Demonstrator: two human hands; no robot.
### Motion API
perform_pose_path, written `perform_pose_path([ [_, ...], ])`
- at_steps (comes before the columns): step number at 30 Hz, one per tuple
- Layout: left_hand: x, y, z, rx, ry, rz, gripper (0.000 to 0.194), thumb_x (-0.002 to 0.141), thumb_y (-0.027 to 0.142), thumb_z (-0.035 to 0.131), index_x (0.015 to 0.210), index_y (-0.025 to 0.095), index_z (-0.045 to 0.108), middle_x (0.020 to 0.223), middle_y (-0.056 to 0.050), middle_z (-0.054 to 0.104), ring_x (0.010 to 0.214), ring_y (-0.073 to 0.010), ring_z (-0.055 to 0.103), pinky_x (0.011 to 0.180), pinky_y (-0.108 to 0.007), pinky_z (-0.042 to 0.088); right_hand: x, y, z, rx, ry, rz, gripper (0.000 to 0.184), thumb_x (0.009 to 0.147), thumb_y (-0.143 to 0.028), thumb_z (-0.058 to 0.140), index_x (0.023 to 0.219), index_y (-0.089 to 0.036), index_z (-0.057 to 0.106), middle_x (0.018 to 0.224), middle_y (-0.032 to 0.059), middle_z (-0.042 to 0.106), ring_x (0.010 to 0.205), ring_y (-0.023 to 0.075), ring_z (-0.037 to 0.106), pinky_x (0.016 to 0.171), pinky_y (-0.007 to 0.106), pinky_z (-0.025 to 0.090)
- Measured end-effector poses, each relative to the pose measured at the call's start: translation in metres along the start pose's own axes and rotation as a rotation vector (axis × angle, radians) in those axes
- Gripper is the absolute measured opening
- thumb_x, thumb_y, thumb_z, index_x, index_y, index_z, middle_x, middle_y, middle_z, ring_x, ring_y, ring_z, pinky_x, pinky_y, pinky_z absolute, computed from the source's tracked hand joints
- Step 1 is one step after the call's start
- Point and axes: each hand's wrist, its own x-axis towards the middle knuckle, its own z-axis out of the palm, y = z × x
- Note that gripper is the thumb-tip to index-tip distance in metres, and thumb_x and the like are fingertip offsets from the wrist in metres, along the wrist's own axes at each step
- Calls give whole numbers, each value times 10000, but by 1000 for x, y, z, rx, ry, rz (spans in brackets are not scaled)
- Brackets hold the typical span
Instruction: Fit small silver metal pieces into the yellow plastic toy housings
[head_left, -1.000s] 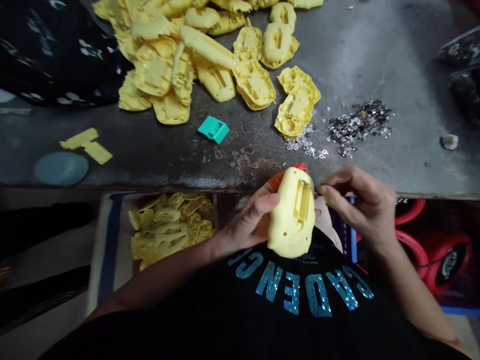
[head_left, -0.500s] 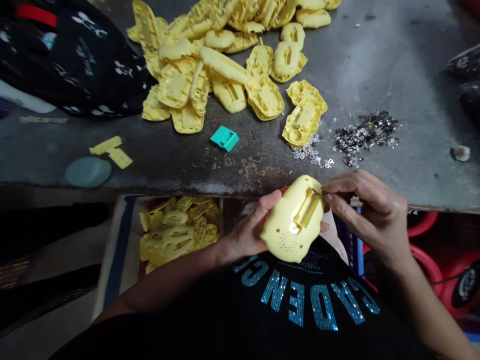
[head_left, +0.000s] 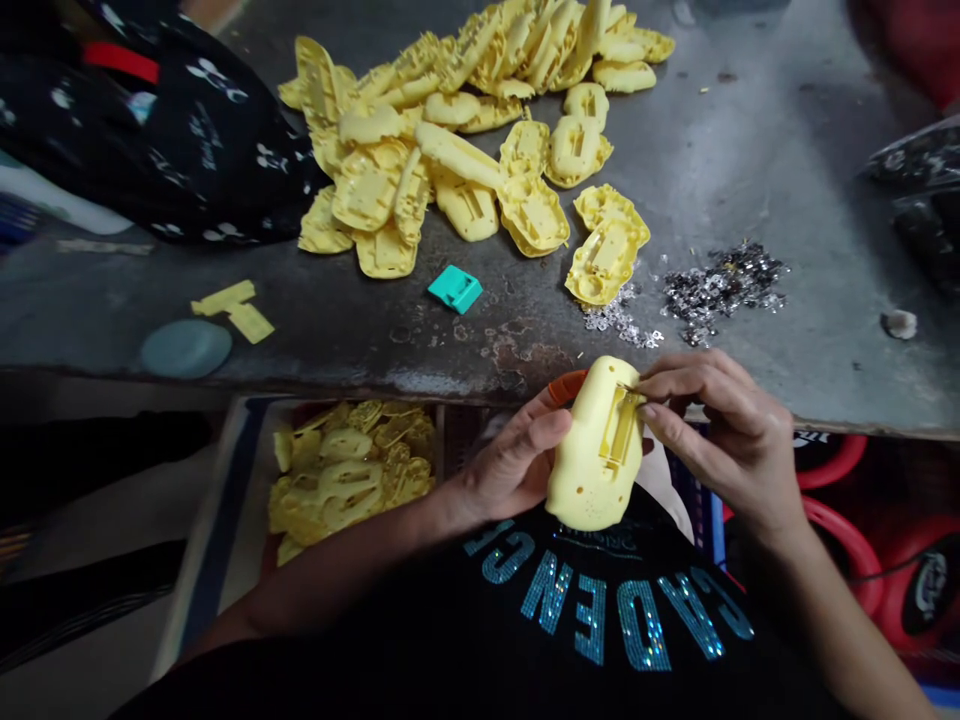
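My left hand (head_left: 517, 455) grips a yellow plastic shell (head_left: 592, 480) by its left side, over my lap at the table's front edge. The shell's outside faces me, showing a long battery slot, small screw holes and a speaker grille. Orange wrapping covers one finger of that hand. My right hand (head_left: 720, 430) pinches at the upper right end of the slot, thumb and forefinger together. Whatever small piece sits between those fingertips is too small to make out. Beyond the hands lie a pile of small metal contacts (head_left: 720, 290) and an open yellow shell (head_left: 607, 250).
A heap of yellow shells (head_left: 382, 185) covers the table's far left. Nearer are a teal plastic block (head_left: 455, 288), flat yellow pieces (head_left: 244, 312) and a bluish oval disc (head_left: 187, 348). Below the edge stands a box of yellow parts (head_left: 352, 470); red rings (head_left: 844, 530) are at right.
The shell has turned in my left hand, so its left side shows more and the grille less. My right fingers stay at the slot's upper end. The camera view has shifted slightly.
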Motion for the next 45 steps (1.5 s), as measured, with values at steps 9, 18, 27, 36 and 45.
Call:
perform_pose_path([
  [9,0,5,-3,18,-72,-3,498,908,549,889,1324,293,786,1228,-70,870,1045,-219,842,963,-324,656,-1,-6,5,-11,5,-11,189,1010,-135,787,1157,-255,788,1137,61,786,997,198,750,801,338,648],
  [18,5,3,-9,33,-109,-37,722,952,735,774,1481,249,707,1322,-147,848,1106,-323,854,1035,-452,665,1,3,4,12,-4,1,170,1003,-144,808,1128,-258,791,1121,48,794,1030,202,757,845,342,638],
  [27,4,2,-2,140,-66,123,547,844,384,1000,1330,298,763,1241,-24,834,1083,-173,786,957,-264,634,13,-4,5,-220,-45,-81,151,1006,-201,802,1118,-219,702,1047,49,757,948,196,741,811,325,598],
  [36,-1,-2,-9,286,-81,197,600,823,281,994,1351,350,717,1335,-13,773,1186,-198,748,961,-271,625,2,3,14,13,-32,26,115,1002,-183,793,1075,-224,714,1019,20,731,827,145,661,726,298,563],
  [45,-7,-3,-20,526,-72,301,873,841,259,977,1576,474,556,1624,-33,653,1409,-307,694,1038,-379,658,4,-3,15,-167,-17,-78,99,1023,-211,813,1061,-224,723,952,22,755,822,154,711,694,275,571],
])
